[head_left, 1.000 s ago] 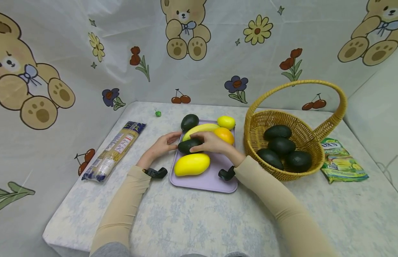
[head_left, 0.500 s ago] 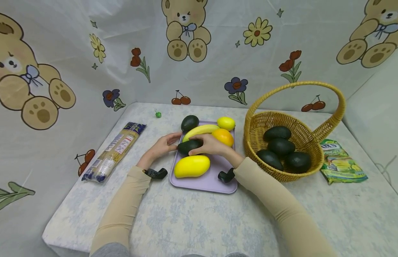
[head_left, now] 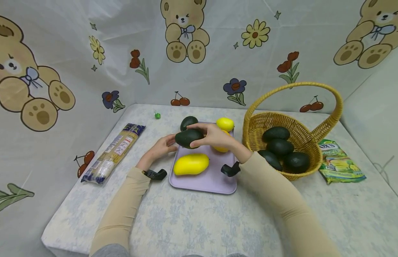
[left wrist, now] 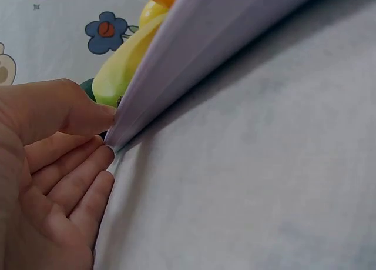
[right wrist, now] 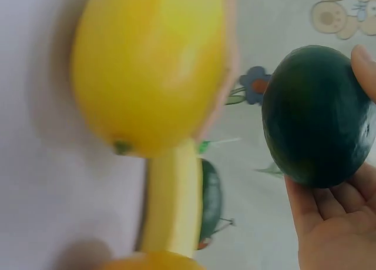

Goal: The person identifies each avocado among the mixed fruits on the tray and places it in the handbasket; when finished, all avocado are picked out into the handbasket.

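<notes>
My right hand [head_left: 215, 137] grips a dark green avocado [head_left: 188, 138] between thumb and fingers, raised above the lilac tray [head_left: 218, 175]. At the tray's left edge, my left hand [head_left: 158, 148] has its thumb and fingertips on the rim, pinching it in the left wrist view. A yellow mango [head_left: 191, 164] lies on the tray nearest me. Behind the held avocado, a banana [right wrist: 173, 199] is hidden in the head view but shows in the right wrist view. An orange [head_left: 220, 148], partly covered by my right hand, and a lemon [head_left: 225, 124] lie on the tray's right side.
Another avocado [head_left: 187, 122] sits at the tray's far left corner. Right of the tray stands a tall-handled wicker basket [head_left: 257, 132] holding several avocados. A green-yellow bag [head_left: 340, 162] lies beyond it. Packaged spaghetti [head_left: 116, 151] and a small green object [head_left: 157, 116] lie to the left.
My right hand has lifted the avocado off the tray, up and slightly away from the mango. The left hand stays at the tray's left edge.
</notes>
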`<state>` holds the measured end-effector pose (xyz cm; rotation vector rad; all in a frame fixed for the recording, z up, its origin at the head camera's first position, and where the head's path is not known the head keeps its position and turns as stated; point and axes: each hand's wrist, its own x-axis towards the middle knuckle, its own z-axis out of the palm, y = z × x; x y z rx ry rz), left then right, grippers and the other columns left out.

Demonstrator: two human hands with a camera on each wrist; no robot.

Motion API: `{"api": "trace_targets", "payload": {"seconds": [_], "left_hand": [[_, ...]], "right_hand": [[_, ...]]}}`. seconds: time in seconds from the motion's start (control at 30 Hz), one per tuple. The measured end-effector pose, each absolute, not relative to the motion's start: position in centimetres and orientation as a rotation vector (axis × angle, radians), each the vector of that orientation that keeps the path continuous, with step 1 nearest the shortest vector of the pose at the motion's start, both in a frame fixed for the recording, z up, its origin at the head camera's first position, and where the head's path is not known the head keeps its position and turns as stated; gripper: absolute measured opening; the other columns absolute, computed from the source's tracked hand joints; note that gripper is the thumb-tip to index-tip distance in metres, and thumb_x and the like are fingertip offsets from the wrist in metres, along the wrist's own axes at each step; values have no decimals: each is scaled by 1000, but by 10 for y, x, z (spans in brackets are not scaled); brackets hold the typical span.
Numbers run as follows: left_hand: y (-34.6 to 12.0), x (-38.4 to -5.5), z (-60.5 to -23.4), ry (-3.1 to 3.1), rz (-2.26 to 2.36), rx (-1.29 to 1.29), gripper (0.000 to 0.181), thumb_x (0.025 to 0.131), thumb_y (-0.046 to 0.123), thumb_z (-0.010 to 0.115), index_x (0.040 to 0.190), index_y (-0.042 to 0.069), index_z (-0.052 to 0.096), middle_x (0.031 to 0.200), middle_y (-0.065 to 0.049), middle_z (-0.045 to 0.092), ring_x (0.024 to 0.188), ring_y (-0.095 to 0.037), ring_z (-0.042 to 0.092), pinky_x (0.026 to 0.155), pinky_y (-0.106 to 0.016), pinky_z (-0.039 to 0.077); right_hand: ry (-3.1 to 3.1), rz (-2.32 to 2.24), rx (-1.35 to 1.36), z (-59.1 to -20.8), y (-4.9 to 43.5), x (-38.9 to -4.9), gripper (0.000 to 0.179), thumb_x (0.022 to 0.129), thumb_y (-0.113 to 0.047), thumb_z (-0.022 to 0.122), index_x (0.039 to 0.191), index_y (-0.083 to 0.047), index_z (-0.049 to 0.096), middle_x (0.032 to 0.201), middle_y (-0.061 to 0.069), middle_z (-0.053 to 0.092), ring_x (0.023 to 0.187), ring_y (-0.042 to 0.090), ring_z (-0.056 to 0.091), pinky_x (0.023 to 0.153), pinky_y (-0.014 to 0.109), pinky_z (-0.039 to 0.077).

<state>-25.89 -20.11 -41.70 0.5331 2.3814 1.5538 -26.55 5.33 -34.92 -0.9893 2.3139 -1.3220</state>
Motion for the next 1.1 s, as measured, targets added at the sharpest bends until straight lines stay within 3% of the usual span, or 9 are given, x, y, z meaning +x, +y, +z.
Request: {"api": "trace_targets", "payload": {"seconds": [0.63, 0.87, 1.1], "left_hand": [[-202, -259, -419, 2307, 1615, 597, 58, 87, -11, 55, 139, -14, 31, 145, -29, 31, 134, -40, 28, 111, -47, 26], [-201, -256, -416, 2319, 1611, 603, 57, 87, -12, 55, 139, -15, 31, 145, -29, 31, 134, -40, 29, 111, -47, 26], [-200, -260, -421, 2331, 1608, 607, 57, 87, -12, 55, 139, -15, 32, 145, -29, 31, 134, -40, 30, 111, -46, 26]], "right_hand": [[2405, -1233, -1275, -249, 119, -249, 65, 77, -16, 80, 135, -8, 53, 133, 3, 54, 116, 17, 51, 102, 37, 41], [2471, -1055, -1277, -232, 155, -242, 65, 75, -18, 81, 134, -13, 54, 132, 1, 54, 113, 17, 52, 96, 38, 44], [2515, -927, -1075, -234, 204, -239, 61, 78, -21, 79, 134, -20, 54, 129, -2, 54, 99, 15, 57, 83, 29, 51]]}}
